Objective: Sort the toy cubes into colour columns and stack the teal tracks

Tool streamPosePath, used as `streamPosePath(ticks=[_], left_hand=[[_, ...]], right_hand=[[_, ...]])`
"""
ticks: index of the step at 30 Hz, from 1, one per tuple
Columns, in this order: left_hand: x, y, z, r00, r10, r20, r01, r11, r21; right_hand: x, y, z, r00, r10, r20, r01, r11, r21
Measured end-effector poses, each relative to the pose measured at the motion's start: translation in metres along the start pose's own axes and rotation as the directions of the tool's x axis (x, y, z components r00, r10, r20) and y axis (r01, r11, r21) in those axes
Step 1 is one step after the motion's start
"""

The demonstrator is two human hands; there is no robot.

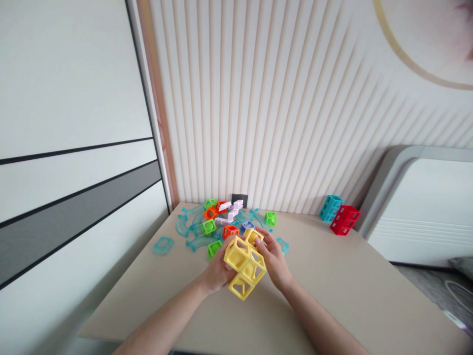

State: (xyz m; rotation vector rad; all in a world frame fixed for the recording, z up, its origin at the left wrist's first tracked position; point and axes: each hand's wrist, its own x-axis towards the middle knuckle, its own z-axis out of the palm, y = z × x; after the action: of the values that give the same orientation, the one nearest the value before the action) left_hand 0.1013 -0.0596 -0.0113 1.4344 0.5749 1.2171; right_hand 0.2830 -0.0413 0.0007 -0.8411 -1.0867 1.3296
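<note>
Several yellow open-frame cubes joined in one block (244,264) are held up over the near part of the table. My left hand (218,271) grips this block from its left side, its fingers partly hidden behind the yellow frames. On the other side, my right hand (272,254) has its thumb and fingers closed on the upper yellow cube (253,236). Just behind my hands lie an orange cube (231,230), a blue-purple cube (248,226) and a green cube (214,249).
Clear teal track pieces (199,241) and pale lilac stepped pieces (231,214) lie piled toward the wall. A teal block (331,208) and a red block (345,220) stand at the table's right back. One green cube (271,218) sits near the wall, which bounds the table (332,276).
</note>
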Motion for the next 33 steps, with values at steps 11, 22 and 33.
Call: streamPosePath(ticks=[11,22,33], left_hand=[[0.000,-0.008,0.001,0.999,-0.013,-0.050,0.009,0.997,-0.082],[0.001,0.003,0.003,0.991,-0.099,-0.089,0.077,0.971,-0.227],[-0.001,0.005,0.002,0.982,-0.187,-0.039,0.174,0.958,-0.227]], right_hand=[[-0.002,0.005,0.003,0.992,-0.038,0.116,0.022,0.990,0.139],[0.002,0.008,-0.003,0.981,-0.167,0.101,0.180,0.975,-0.129],[0.004,0.023,-0.013,0.853,-0.518,0.055,0.496,0.775,-0.392]])
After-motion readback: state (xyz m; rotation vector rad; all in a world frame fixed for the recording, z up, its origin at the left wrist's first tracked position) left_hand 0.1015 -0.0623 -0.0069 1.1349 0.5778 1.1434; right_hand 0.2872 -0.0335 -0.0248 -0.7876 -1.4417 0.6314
